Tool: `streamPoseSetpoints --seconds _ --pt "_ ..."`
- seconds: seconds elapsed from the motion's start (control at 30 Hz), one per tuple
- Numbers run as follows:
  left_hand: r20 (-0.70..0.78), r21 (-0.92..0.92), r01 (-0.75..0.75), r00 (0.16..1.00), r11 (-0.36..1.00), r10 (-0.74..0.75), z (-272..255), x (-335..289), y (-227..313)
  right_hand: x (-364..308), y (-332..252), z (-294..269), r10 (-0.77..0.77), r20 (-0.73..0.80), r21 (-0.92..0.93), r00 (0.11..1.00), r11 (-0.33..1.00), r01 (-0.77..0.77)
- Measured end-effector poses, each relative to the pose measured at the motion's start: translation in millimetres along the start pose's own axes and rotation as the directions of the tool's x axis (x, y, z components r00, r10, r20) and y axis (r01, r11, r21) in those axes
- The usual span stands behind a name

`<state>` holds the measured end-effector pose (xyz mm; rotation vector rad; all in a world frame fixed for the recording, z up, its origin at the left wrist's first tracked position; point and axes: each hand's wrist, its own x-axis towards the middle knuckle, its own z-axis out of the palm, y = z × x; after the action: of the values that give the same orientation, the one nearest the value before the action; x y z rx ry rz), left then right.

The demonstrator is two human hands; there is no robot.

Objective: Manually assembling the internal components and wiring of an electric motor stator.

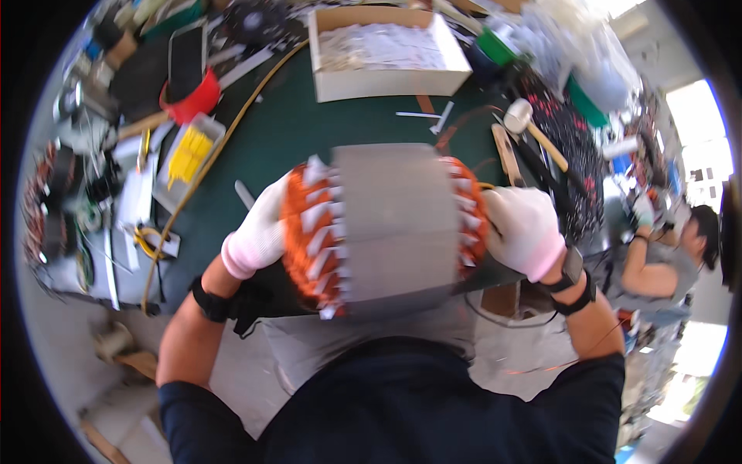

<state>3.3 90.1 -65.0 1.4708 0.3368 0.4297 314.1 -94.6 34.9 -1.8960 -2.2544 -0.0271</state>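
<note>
A motor stator (398, 224) lies on its side at the table's near edge, its grey metal core between two rings of orange copper winding. White slips of insulating paper stick out between the coils at both ends. My left hand (264, 224), in a white glove with a pink cuff, grips the left winding, its fingertips hidden behind the coils. At the right winding, my right hand (525, 230), gloved alike, is closed with curled fingers against the coils.
Beyond the stator is a white box (390, 91) of paper slips. A mallet (519, 116) lies right, near a wooden-handled tool (506, 155). Left are a red bowl (188, 97), a tray of yellow pieces (189, 155) and a yellow cord (224, 143). Another person (668, 263) sits far right.
</note>
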Motion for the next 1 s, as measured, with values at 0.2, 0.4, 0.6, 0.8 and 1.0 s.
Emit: streamPoseSetpoints --seconds 0.2,0.4,0.6,0.8,1.0 --pt "0.249 0.796 -0.259 0.964 0.547 0.093 -19 -15 0 -34 31 -10 0.037 -0.031 -0.013 0.999 0.999 -0.037" --pt "0.31 0.771 -0.182 0.945 0.61 -0.109 -5 -52 25 -47 33 -22 0.107 0.051 0.101 0.993 0.989 -0.112" --pt "0.226 0.74 -0.079 0.964 0.668 -0.136 13 -22 31 -41 51 -3 0.047 -0.019 0.051 0.999 0.998 -0.046" --pt "-0.068 0.761 0.049 0.998 0.647 0.005 30 6 29 -58 -2 -9 -0.189 -0.424 -0.13 0.886 0.98 0.147" --pt "-0.346 0.787 0.162 0.915 0.595 0.209 -25 -36 60 -109 -12 48 0.08 -0.202 0.341 0.976 0.94 -0.007"
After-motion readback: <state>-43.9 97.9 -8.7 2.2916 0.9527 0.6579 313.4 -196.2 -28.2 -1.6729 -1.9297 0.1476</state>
